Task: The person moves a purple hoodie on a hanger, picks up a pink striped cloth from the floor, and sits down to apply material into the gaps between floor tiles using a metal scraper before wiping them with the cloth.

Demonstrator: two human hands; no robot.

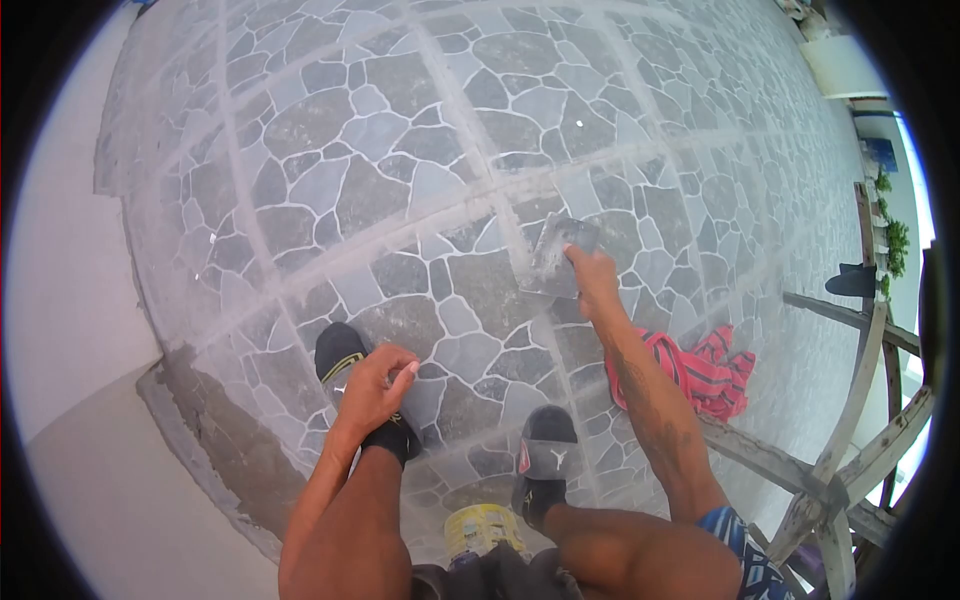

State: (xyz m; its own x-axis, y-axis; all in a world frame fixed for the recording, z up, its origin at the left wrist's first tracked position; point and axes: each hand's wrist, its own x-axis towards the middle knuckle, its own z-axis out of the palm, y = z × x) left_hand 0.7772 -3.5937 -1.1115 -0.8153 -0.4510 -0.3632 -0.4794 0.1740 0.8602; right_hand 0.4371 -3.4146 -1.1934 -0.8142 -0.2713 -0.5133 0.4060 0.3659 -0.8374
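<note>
My right hand [592, 272] is wrapped round a flat grey trowel [556, 254], which lies against the stone-patterned tile floor [480, 300] beside a wide grout joint. My left hand [378, 384] hangs over my left shoe, its fingers curled in toward the thumb; whether anything is between them is too small to tell. The floor tiles show irregular grey stones outlined in pale lines, with broad grey joints between the squares.
A red striped cloth [700, 372] lies beside my right forearm. A yellow-rimmed bucket [482, 528] stands between my feet. Wooden beams [835, 490] cross at the lower right. A white wall [75, 300] and a rough floor edge [225, 430] border the left.
</note>
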